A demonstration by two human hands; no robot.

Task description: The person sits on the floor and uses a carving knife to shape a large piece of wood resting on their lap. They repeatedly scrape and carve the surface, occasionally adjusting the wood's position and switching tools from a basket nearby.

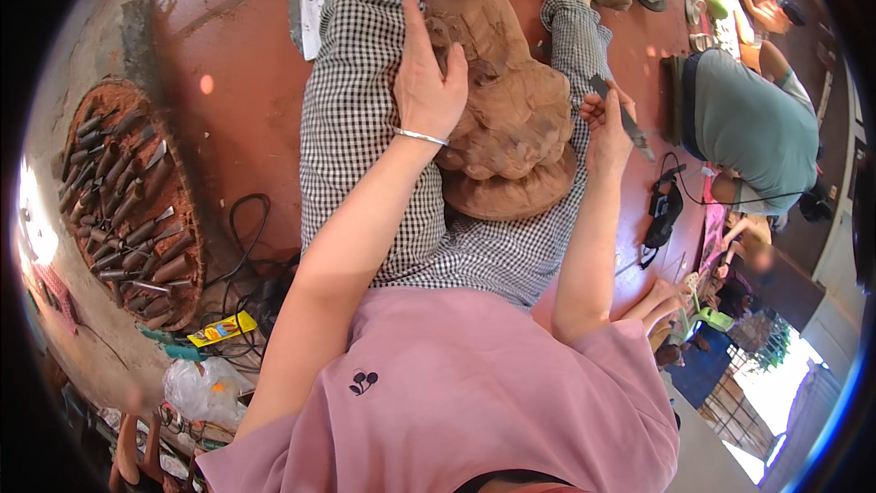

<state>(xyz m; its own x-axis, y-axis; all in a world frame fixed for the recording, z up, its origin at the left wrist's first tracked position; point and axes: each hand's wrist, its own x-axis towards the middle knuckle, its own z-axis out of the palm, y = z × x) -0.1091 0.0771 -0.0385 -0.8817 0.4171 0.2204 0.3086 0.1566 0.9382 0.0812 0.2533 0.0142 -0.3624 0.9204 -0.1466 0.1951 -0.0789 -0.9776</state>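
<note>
A reddish-brown carved wooden figure (pixel 511 114) with a rounded, lumpy surface stands between my legs, on the floor or against my lap. Over its left side is my left hand (pixel 433 82), thumb and fingers spread, holding nothing; whether the palm touches the wood is hard to tell. My right hand (pixel 607 132), beyond the carving's right side, is closed around a slim flat tool (pixel 635 134), which looks like a carving chisel. One dark end juts past the fingers and a greyish end points down to the right.
On the left, a round woven tray (pixel 187 219) holds several chisels and gouges. Black cables (pixel 246 228), a yellow packet (pixel 222 329) and a plastic bag (pixel 205 388) lie nearby. A black power tool (pixel 662 210) rests on the red floor at right. Other people sit beyond it.
</note>
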